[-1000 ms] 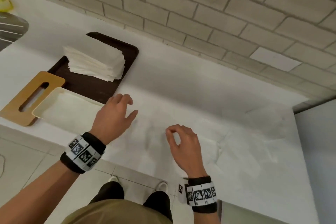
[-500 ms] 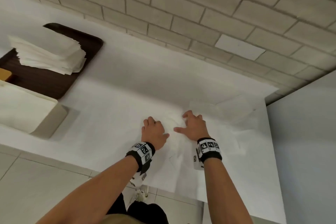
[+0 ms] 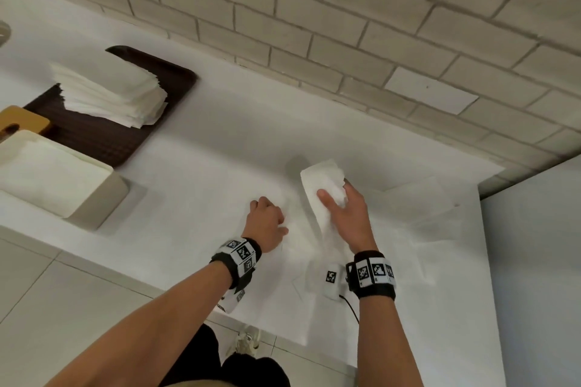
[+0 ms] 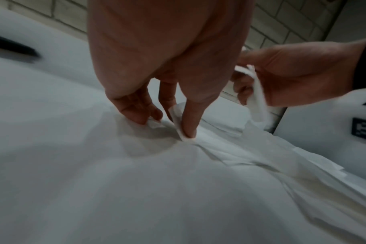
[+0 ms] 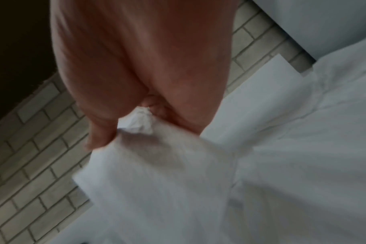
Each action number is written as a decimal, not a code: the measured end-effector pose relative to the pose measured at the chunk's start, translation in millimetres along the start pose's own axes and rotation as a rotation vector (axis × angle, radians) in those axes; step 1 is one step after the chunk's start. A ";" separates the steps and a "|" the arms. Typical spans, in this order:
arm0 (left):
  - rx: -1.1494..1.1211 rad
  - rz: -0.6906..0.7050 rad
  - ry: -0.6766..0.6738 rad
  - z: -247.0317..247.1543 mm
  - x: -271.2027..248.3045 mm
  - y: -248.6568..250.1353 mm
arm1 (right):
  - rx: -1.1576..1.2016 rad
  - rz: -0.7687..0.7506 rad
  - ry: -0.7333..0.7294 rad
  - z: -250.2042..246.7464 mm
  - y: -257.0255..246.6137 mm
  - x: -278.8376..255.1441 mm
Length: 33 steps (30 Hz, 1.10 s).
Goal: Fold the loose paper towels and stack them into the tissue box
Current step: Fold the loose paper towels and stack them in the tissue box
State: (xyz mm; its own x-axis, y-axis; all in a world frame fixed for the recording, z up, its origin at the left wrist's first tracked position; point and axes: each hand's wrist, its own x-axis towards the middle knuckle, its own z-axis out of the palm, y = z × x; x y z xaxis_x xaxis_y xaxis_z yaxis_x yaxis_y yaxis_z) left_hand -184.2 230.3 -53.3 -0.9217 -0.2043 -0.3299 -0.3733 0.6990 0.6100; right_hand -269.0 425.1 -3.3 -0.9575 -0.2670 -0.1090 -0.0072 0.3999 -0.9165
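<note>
Head view, counter (image 3: 220, 141): white, spread with loose paper towels (image 3: 418, 229) along the right end, below a pale brick wall (image 3: 314, 25).
Tray (image 3: 132, 135): dark, far left, bearing a stack of folded towels (image 3: 110, 91).
Tissue box (image 3: 94, 201): cream, lid off, just in front of the tray, white sheets inside; wooden lid (image 3: 22, 119) touching its far corner.
Right hand (image 3: 349, 217): raised off the counter, thumb and fingers pinching one paper towel (image 3: 323, 185) by its edge, the sheet lifted and hanging to the pile.
Left hand (image 3: 265, 223): low beside it, knuckles up, fingers (image 4: 189, 118) curled down, thumb and forefinger nipping a corner of a flat sheet against the counter.
Change: half a second ago both hands lay low on the pile; now the right has risen with a sheet.
</note>
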 end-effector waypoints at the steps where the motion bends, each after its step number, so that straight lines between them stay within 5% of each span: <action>1: -0.084 0.017 0.015 -3.6 -0.6 0.7 | 0.004 -0.036 0.033 -2.6 -6.2 -2.1; 8: -0.865 0.051 0.259 -36.8 -21.0 -2.2 | 0.050 -0.100 -0.011 19.3 -23.5 -29.5; 14: -0.795 -0.024 0.281 -34.8 -22.5 -19.7 | 0.034 0.044 -0.086 70.4 9.4 -29.9; 20: -1.078 -0.102 0.219 -48.0 -39.0 -8.0 | 0.011 0.098 -0.024 94.6 -2.4 -30.1; 29: -1.136 0.010 0.327 -69.3 -51.1 5.0 | 0.300 -0.044 0.025 99.1 -44.0 -38.3; 33: -1.147 0.118 0.504 -99.4 -57.1 6.6 | 0.319 -0.079 0.095 79.0 -46.7 -30.6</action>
State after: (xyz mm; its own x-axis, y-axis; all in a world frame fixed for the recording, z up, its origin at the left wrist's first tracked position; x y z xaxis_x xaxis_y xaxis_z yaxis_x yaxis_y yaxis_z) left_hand -144.6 178.4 41.2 -0.7991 -0.5966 -0.0741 0.0696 -0.2143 0.9743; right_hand -216.5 345.4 12.5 -0.9802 -0.1975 -0.0105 -0.0061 0.0831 -0.9965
